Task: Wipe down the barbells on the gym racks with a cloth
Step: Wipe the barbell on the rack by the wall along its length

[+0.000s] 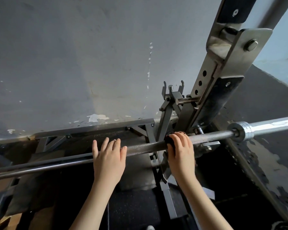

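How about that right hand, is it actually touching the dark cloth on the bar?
Touching. The head view shows the right hand curled over the dark cloth, with its fingers wrapping the cloth round the barbell.

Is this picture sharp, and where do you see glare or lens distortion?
Head view: the left hand, right hand and bar are sharp; glare whitens its thick end at right; the wide lens bows the bar and tilts the rack post.

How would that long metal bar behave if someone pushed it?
The barbell is round, so it would probably roll unless steadied; the left hand rests flat on it. It looks like solid steel, likely stiff and heavy. Its crosshatched shaft probably resists slipping under the cloth in the right hand.
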Available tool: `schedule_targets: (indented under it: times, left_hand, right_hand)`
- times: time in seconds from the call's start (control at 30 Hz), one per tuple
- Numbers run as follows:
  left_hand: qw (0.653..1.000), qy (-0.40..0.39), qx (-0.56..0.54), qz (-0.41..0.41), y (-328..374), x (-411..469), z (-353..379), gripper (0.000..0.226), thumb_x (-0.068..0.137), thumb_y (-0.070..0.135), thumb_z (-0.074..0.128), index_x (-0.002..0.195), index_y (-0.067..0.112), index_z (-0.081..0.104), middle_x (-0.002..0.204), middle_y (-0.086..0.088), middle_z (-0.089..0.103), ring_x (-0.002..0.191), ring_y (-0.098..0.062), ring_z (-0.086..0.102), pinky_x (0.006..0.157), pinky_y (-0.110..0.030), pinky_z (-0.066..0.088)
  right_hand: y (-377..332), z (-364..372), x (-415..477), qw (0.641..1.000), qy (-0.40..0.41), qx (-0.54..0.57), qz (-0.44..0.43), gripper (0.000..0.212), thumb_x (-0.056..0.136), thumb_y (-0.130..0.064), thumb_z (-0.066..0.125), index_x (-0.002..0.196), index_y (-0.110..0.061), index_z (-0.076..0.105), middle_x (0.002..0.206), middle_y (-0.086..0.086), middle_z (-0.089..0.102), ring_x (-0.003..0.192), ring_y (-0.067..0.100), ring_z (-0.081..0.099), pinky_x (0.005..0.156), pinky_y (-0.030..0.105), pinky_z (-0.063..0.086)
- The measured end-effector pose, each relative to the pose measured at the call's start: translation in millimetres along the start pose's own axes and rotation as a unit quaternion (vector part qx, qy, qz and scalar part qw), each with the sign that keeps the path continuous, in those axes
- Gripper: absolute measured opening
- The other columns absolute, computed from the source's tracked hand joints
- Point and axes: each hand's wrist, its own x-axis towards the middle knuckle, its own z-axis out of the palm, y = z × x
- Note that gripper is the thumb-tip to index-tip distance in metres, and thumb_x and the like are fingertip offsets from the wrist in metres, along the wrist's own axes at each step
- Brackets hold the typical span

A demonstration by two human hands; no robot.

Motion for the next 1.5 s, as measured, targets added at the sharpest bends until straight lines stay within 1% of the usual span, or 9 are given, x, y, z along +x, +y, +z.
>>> schedule_targets:
  times: [0.2,0.4,0.57,0.67,0.77,0.97,1.13,1.33,1.5]
  left_hand:
    - [1.000,0.000,-0.003,-0.005,-4.1,-2.6,-1.1,0.056,0.095,0.041,0.028,0.113,0.009,0.070,0.112,-0.005,0.070,0.118,-0.030,0.058,0.110,-0.055,0.020]
    - [1.000,0.013,0.009,-0.015,-12.9,-9.8,-3.6,0.055,0.095,0.042,0.029,0.122,0.010,0.065,0.124,-0.008,0.065,0.125,-0.031,0.053,0.110,-0.052,0.017]
    - [1.000,0.015,0.006,-0.010,-13.7,-10.9,-5.1,0.056,0.096,0.042,0.028,0.122,0.010,0.065,0.124,-0.008,0.065,0.125,-0.031,0.053,0.109,-0.053,0.022]
    - [0.999,0.020,0.008,-0.029,-17.4,-16.7,-6.9,0.056,0.096,0.043,0.028,0.126,0.012,0.063,0.129,-0.007,0.062,0.130,-0.030,0.049,0.113,-0.055,0.013]
    - [0.998,0.030,0.006,-0.056,-28.1,-23.9,-8.5,0.056,0.096,0.044,0.028,0.129,0.013,0.061,0.133,-0.006,0.060,0.133,-0.029,0.046,0.114,-0.057,0.010]
    - [0.998,0.034,-0.001,-0.056,-35.7,-25.9,-10.5,0.054,0.095,0.042,0.029,0.125,0.012,0.063,0.127,-0.005,0.063,0.127,-0.029,0.052,0.112,-0.059,0.017]
    - [0.998,0.031,0.002,-0.052,-37.2,-25.3,-9.4,0.052,0.095,0.042,0.030,0.124,0.014,0.063,0.125,-0.003,0.064,0.124,-0.028,0.054,0.112,-0.056,0.015]
    - [0.998,0.041,0.009,-0.048,-37.2,-25.4,-9.3,0.050,0.094,0.041,0.033,0.122,0.014,0.064,0.121,-0.002,0.065,0.119,-0.027,0.056,0.111,-0.056,0.018]
    - [0.998,0.039,0.009,-0.051,-35.3,-25.5,-12.6,0.050,0.094,0.040,0.033,0.120,0.013,0.066,0.117,-0.004,0.067,0.116,-0.029,0.059,0.109,-0.057,0.023]
  right_hand:
    - [-6.0,-4.5,-0.9,0.990,-0.069,-0.005,-0.123,0.029,0.086,-0.018,0.054,0.112,-0.008,0.064,0.116,0.006,0.063,0.111,0.025,0.055,0.101,0.036,0.040]
    - [-22.0,11.4,-5.9,1.000,0.012,0.005,0.007,0.028,0.088,-0.019,0.047,0.105,-0.004,0.063,0.111,0.010,0.060,0.111,0.032,0.052,0.104,0.042,0.038]
    - [-23.0,5.9,-10.0,0.990,-0.049,-0.005,-0.135,0.032,0.089,-0.022,0.050,0.115,-0.010,0.063,0.120,0.005,0.061,0.117,0.026,0.052,0.106,0.037,0.033]
    - [-0.5,-4.6,-7.6,0.997,-0.012,-0.047,-0.065,0.033,0.090,-0.028,0.050,0.116,-0.014,0.064,0.121,0.002,0.062,0.119,0.026,0.053,0.106,0.047,0.034]
    - [-31.1,19.9,-16.1,0.999,0.035,0.015,0.006,0.029,0.089,-0.020,0.049,0.108,-0.005,0.064,0.116,0.011,0.061,0.118,0.035,0.051,0.104,0.050,0.037]
    - [-34.4,20.1,-18.3,0.988,-0.044,-0.008,-0.150,0.030,0.089,-0.019,0.057,0.117,-0.009,0.064,0.123,0.007,0.060,0.120,0.028,0.051,0.102,0.044,0.039]
    - [-48.9,28.7,-22.7,0.999,0.028,0.016,-0.042,0.027,0.084,-0.011,0.059,0.111,-0.007,0.064,0.117,0.010,0.061,0.117,0.034,0.051,0.101,0.050,0.039]
    - [-72.3,38.1,-25.4,0.978,-0.086,0.004,-0.189,0.034,0.090,-0.018,0.048,0.119,-0.009,0.063,0.126,0.009,0.059,0.123,0.030,0.049,0.107,0.043,0.038]
    - [-56.5,37.3,-28.7,0.997,0.011,0.012,-0.070,0.031,0.087,-0.008,0.053,0.115,-0.006,0.066,0.125,0.011,0.060,0.123,0.031,0.049,0.105,0.046,0.038]
